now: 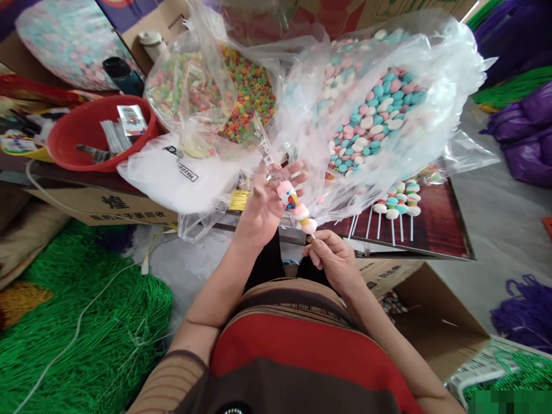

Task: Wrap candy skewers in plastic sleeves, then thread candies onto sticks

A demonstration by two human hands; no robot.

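A marshmallow skewer with pink, white and yellow pieces on a white stick slants between my hands. Around its upper part is a clear printed wrapper, whose narrow end points up and away. My left hand is palm up with its fingers spread, and the wrapped end lies across them. My right hand pinches the lower end of the stick between thumb and fingers. Finished-looking marshmallow skewers lie in a row on the table at the right, sticks toward me.
A big plastic bag of pastel marshmallows and a bag of colourful ring candies stand behind my hands. Left are a white plastic bag and a red basin. Below the dark red table is an open cardboard box.
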